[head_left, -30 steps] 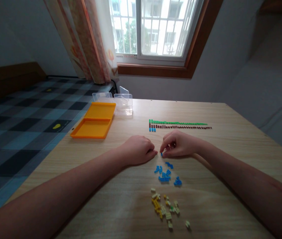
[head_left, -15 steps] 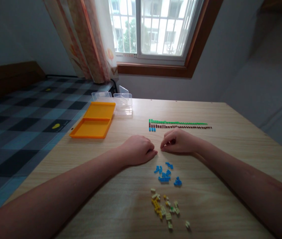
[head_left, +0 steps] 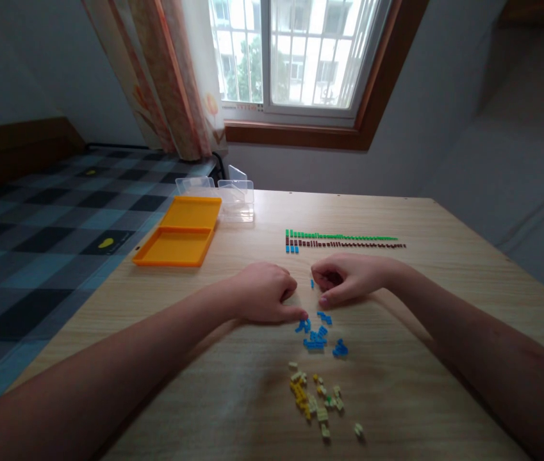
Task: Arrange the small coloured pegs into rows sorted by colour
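Bricks in blue are heaped loosely on the table, just on the person's side of both hands. A lone brick, also blue, is set apart from them in the gap between the hands; it is too small for its long axis to be told.

The left hand is laid knuckles-up and loosely curled. Its forefinger is stretched to the table, with the tip at the far left edge of the bricks, touching or nearly so. Whether anything is kept under the palm cannot be told.

The right hand is curled with thumb and fingers parted, and nothing is seen pinched. The lone brick is found just beside its fingertips, nearer to it than to the left hand.

Beyond the hands, a green row, a brown row and a short blue row are laid left to right across the table. Yellow bricks are strewn nearer the person.
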Tool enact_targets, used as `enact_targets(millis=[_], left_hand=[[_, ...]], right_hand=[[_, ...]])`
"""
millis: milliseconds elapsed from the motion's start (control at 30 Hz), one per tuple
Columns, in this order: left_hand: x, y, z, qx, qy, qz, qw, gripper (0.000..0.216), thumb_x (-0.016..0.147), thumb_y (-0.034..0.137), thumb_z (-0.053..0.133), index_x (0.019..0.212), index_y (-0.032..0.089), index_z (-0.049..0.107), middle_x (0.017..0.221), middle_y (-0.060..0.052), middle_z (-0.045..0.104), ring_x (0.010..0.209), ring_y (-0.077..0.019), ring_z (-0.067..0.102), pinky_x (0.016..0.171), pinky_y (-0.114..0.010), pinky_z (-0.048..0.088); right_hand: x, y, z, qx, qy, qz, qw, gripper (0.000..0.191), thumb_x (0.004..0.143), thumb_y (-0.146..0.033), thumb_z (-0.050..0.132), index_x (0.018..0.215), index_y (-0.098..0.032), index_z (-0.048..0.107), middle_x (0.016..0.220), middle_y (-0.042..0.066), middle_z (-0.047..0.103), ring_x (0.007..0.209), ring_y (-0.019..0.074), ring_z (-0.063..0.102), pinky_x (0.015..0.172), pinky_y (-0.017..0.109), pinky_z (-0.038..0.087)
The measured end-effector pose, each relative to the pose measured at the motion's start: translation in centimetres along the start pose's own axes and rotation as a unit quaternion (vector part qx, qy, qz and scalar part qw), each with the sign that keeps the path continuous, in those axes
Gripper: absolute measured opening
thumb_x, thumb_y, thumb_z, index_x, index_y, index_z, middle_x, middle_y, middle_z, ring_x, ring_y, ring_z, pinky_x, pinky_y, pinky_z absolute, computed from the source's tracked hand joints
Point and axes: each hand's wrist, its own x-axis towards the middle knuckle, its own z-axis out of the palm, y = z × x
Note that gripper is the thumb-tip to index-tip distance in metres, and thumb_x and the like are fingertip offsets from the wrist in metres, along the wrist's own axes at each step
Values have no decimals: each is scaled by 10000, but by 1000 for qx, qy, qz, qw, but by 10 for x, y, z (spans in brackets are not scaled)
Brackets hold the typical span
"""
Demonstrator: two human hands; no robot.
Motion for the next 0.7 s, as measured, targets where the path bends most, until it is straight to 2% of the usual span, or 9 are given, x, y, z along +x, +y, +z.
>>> enact_targets(millis=[167, 500, 600, 700], left_hand=[[2, -4, 4, 4, 0, 6, 1000, 468, 814, 646, 569, 670, 201, 587, 722, -30, 631, 652, -177, 533, 556, -303, 318], [0, 1, -5, -2, -25, -3, 1000, 502, 846, 660, 510, 685, 191, 588, 750, -49, 637, 674, -184, 545, 583, -304, 350], [-2, 3, -7, -3, -34, -6, 999, 528, 832, 701, 501, 748, 191, 610, 808, -64, 648, 708, -199, 564, 613, -314, 384], [-6, 10, -7, 7, -35, -21, 999, 583, 802, 749, 500, 874, 187, 637, 902, -93, 664, 802, -234, 591, 706, -343, 433]], right_hand=[[-5, -20, 2, -111, -24, 28, 993, 456, 753, -596, 705, 790, -199, 484, 681, -34, 505, 603, 109, 402, 535, 256, 240], [-8, -34, 12, -175, -15, 52, 983, 447, 737, -586, 705, 787, -208, 471, 744, 5, 573, 649, 141, 447, 568, 283, 261], [-9, -36, 13, -188, -11, 52, 981, 437, 734, -576, 705, 773, -205, 478, 755, 11, 566, 657, 145, 449, 572, 289, 273], [-9, -35, 12, -186, -16, 53, 981, 440, 698, -560, 737, 796, -207, 494, 765, 7, 564, 669, 150, 452, 571, 288, 282]])
